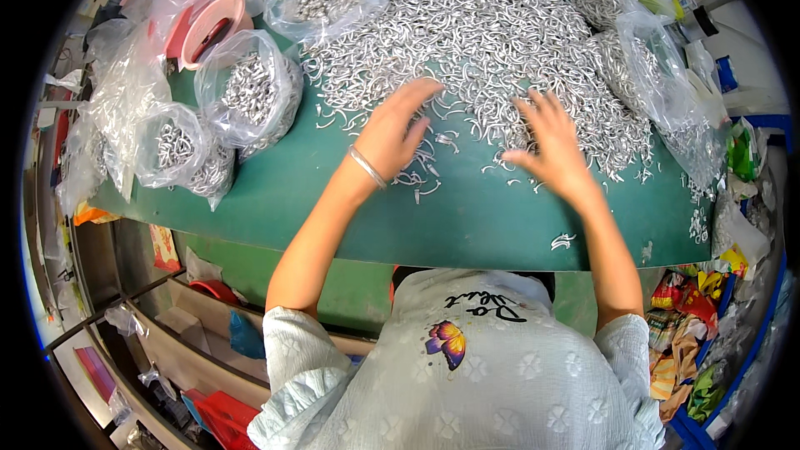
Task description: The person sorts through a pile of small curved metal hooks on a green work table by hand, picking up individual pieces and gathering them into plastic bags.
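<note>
A wide heap of small curved silvery metal pieces [467, 25] spreads over the green tabletop [467, 229]. My left hand [394, 132], with a bangle at the wrist, hovers at the heap's near left edge, fingers stretched forward and thumb apart. Loose pieces [425, 168] lie just beside and below that thumb. At the near right part of the heap is my right hand [550, 143], fingers spread and thumb pointing inward. I see nothing held in either hand. A few stray pieces [562, 242] lie close to the table's front edge, by my right forearm.
On the left stand open clear plastic bags [250, 100] of metal parts and a pink basin [218, 29]. Another bag of parts [325, 4] sits behind them. Filled bags [633, 67] line the right side. Drawers [200, 325] lie below left; colourful packages [687, 308] below right.
</note>
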`<state>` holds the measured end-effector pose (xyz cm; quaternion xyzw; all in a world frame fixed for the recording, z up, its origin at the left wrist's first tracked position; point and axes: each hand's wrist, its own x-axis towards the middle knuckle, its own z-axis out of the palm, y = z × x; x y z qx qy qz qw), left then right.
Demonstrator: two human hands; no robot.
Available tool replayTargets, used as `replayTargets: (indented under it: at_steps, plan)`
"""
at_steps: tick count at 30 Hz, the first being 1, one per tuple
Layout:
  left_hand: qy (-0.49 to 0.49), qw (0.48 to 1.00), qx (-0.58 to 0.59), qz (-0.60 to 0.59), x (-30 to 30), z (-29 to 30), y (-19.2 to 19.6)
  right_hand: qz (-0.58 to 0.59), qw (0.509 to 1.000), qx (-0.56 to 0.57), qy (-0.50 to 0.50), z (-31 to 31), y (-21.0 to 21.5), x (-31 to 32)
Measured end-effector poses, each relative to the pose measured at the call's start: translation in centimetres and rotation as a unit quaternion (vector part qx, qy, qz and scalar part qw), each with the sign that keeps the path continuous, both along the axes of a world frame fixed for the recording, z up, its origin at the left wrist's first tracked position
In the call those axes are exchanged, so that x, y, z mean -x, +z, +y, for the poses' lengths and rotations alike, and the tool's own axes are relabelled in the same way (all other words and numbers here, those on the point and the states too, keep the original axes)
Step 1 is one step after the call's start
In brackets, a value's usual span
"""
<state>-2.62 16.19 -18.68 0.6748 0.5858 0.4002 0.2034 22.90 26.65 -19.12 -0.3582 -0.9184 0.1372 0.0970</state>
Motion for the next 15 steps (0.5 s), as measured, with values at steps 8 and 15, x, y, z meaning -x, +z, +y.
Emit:
replayTargets:
  at_steps: [8,15]
  plan:
    - [-0.038,0.967,0.035,0.248,-4.9,1.7,-2.4,0.096,0.982,-0.008,0.165,-3.9,-0.6,-0.5]
    - [-0.064,0.972,0.026,0.223,-3.9,-0.4,-1.7,0.194,0.973,0.109,0.057,-0.9,-0.4,-4.2]
